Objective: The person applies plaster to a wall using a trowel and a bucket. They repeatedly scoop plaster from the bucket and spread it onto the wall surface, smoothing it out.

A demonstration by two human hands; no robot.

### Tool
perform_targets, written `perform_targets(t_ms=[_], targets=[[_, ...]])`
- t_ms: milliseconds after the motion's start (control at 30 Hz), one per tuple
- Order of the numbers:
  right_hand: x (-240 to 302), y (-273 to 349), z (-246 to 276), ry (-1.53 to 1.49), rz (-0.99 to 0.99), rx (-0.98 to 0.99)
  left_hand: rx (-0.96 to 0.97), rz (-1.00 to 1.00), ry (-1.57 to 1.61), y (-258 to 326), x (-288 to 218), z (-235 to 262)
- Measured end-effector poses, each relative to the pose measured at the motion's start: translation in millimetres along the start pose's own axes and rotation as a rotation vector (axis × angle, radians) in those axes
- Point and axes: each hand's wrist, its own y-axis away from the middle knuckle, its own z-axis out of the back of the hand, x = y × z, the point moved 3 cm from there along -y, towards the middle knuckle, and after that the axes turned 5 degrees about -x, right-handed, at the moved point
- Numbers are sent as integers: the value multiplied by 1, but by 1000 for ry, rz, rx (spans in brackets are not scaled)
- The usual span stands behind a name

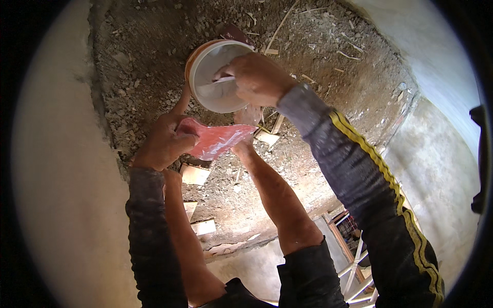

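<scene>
My left hand (pixel 163 141) pinches a bent red plastic sheet (pixel 218 139) smeared with white paste. One finger of that hand reaches up to the side of a round bucket (pixel 192 69) with a white rim and an orange-brown outside. Inside the bucket is a pale, whitish paste (pixel 213 95). My right hand (pixel 257 77) is over the bucket's mouth, its fingers closed round a thin, pale, flat-edged tool (pixel 224 79). Most of that tool is hidden by the hand, so its kind does not show.
Crumbly earth floor (pixel 149 56) with rubble and wood strips surrounds the bucket. A dark red flat piece (pixel 235 34) lies behind it. Pale wood scraps (pixel 195 174) lie near my bare legs. Plastered walls (pixel 56 154) rise left and right. Wooden poles (pixel 354 267) stand at the lower right.
</scene>
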Motion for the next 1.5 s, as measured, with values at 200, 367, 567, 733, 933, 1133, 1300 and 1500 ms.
perform_targets(t_ms=[200, 367, 567, 733, 933, 1133, 1300, 1500], targets=[[4, 52, 37, -257, -162, -42, -6, 74, -13, 12, 12, 7], [16, 98, 66, -620, -95, -324, -69, 82, 310, 60, 31, 18], [71, 158, 152, -848, -83, -419, -319, 37, 1003, 110, 20, 12], [137, 190, 233, -1163, 6, -703, -286, -76, 1314, 124, -70, -18], [202, 230, 321, -1305, 65, -899, -112, -340, 1390, 166, -226, -56], [249, 266, 391, -1382, 299, -1014, -35, -441, 1346, 225, -334, -86], [278, 291, 429, -1420, 210, -1095, -63, -452, 1334, 269, -391, -103], [317, 303, 461, -1290, 346, -1145, -17, -611, 1270, 329, -442, -128]])
